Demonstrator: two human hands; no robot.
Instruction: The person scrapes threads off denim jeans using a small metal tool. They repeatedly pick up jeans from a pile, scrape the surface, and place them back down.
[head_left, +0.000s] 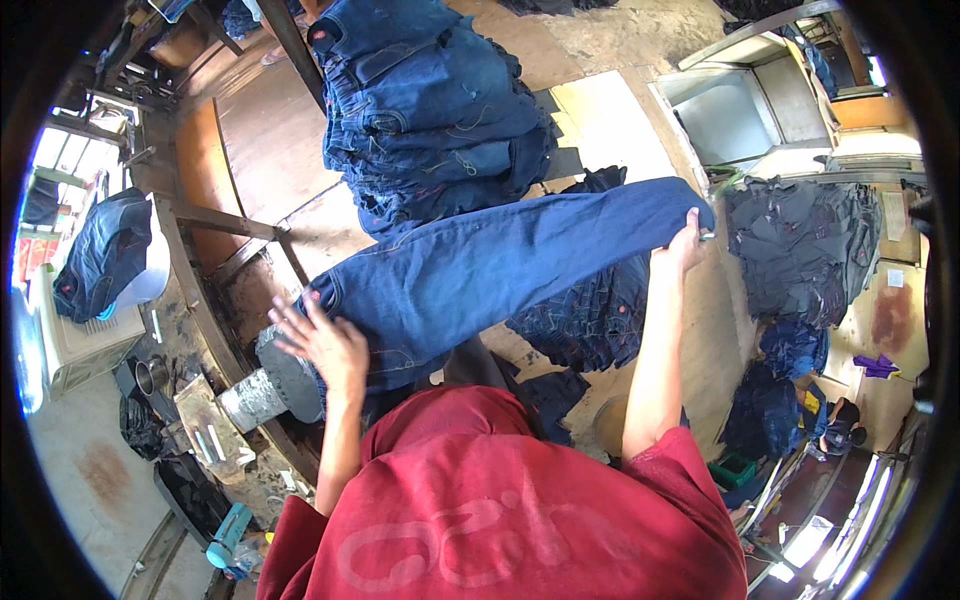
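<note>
A pair of blue jeans (500,265) stretches across in front of me, its waist end at the left and a narrow leg end at the right. My right hand (683,246) grips that leg end; a small pale stick-like thing pokes out by the fingers. With fingers spread, my left hand (330,345) is at the waist end, its palm side against or just over the cloth. Beside it sits a dark rounded block on a pale, worn cylinder (262,398). How far the jeans go over that block is hidden.
A tall heap of jeans (430,120) lies beyond the held pair. Grey garments (800,245) are piled at the right, with dark blue ones below. At the left stand a wooden frame (205,290) and a white box-shaped appliance (95,340). A pale open cabinet (725,115) is far right.
</note>
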